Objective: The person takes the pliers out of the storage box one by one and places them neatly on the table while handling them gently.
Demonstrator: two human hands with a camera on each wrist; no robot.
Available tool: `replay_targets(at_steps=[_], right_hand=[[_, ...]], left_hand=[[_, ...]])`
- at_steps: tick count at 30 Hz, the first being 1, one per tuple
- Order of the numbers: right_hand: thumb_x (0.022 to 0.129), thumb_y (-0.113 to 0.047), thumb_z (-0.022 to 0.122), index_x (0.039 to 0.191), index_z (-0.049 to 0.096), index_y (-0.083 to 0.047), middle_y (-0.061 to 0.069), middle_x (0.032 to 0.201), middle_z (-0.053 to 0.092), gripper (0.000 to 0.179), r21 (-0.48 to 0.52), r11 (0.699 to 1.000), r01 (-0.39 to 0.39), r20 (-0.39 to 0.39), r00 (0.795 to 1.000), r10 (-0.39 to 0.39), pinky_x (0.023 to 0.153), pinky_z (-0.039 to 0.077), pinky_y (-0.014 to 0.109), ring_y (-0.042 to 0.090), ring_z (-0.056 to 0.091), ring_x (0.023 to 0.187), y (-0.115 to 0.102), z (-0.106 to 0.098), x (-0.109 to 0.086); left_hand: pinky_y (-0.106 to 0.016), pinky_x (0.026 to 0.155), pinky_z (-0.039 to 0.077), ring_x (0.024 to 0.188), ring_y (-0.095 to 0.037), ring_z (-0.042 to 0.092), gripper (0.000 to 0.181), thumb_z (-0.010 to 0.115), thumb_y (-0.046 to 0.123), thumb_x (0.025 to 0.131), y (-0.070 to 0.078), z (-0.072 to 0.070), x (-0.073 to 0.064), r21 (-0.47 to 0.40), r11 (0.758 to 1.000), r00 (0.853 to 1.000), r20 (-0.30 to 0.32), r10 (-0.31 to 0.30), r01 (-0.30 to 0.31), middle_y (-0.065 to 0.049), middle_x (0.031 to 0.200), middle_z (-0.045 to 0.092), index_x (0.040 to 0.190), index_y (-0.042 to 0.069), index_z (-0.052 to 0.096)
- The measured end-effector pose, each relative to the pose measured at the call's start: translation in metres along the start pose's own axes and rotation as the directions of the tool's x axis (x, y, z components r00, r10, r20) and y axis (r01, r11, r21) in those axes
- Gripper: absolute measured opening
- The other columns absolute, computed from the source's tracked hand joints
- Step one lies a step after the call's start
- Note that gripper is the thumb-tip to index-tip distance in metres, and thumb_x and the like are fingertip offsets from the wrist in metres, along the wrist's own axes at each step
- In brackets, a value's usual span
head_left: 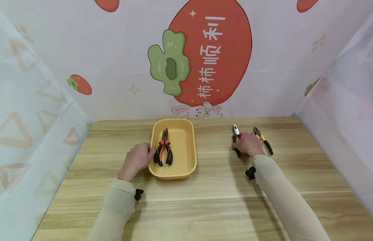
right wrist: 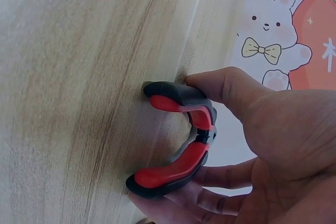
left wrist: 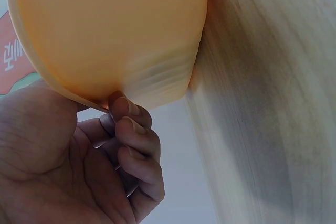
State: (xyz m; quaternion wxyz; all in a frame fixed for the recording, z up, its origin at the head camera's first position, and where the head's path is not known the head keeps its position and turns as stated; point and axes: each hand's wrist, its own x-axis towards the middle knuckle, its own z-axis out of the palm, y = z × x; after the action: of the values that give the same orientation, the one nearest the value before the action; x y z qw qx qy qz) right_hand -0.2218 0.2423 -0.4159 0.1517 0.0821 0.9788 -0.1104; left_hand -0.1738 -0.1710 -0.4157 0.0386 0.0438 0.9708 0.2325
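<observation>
My left hand (head_left: 139,156) pinches the left rim of a yellow plastic tray (head_left: 189,167); in the left wrist view its thumb and fingers (left wrist: 137,137) meet at the tray's edge. Inside the tray lie orange-and-black pliers (head_left: 164,144), seemingly two overlapping pairs. On the right, my right hand (head_left: 249,144) holds red-and-black pliers (right wrist: 176,169) on the table, thumb on one handle and fingers at the other, the handles spread apart. The head view shows their silver nose pointing toward the back wall. Beside that hand lie pliers with orange-and-black handles (head_left: 267,146).
The wood-grain table (head_left: 192,214) meets a printed cloth backdrop (head_left: 114,60) at the back. White printed cloth sides (head_left: 26,134) stand at left and right. Each wrist wears a small black device (head_left: 138,194).
</observation>
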Motion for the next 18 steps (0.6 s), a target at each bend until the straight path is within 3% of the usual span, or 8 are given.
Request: replay_targets(at_steps=[13,18], right_hand=[[0.093,-0.044,0.068,0.082,0.060,-0.007,0.014,0.078,0.057,0.039,-0.016,1.000,0.020,0.032,0.999,-0.020,0.058,0.042,0.039,0.027,0.056,0.063,-0.0013,-0.0035,-0.0021],[0.094,-0.042,0.068,0.074,0.057,-0.008,0.016,0.082,0.057,0.040,-0.005,0.999,0.040,-0.012,0.999,-0.040,0.056,0.041,0.039,0.027,0.055,0.063,-0.0061,-0.0081,-0.0051]], left_hand=[[-0.034,0.049,0.037,0.053,-0.020,0.048,0.038,0.052,0.028,0.104,0.0000,-0.0020,0.0002,-0.007,1.000,1.000,0.008,-0.005,0.005,-0.005,0.061,0.050,0.069,0.012,0.052],[-0.034,0.049,0.037,0.052,-0.020,0.048,0.038,0.051,0.028,0.104,-0.0009,-0.0025,-0.0002,-0.017,1.000,1.000,0.016,0.000,0.001,-0.005,0.061,0.050,0.070,0.012,0.052]])
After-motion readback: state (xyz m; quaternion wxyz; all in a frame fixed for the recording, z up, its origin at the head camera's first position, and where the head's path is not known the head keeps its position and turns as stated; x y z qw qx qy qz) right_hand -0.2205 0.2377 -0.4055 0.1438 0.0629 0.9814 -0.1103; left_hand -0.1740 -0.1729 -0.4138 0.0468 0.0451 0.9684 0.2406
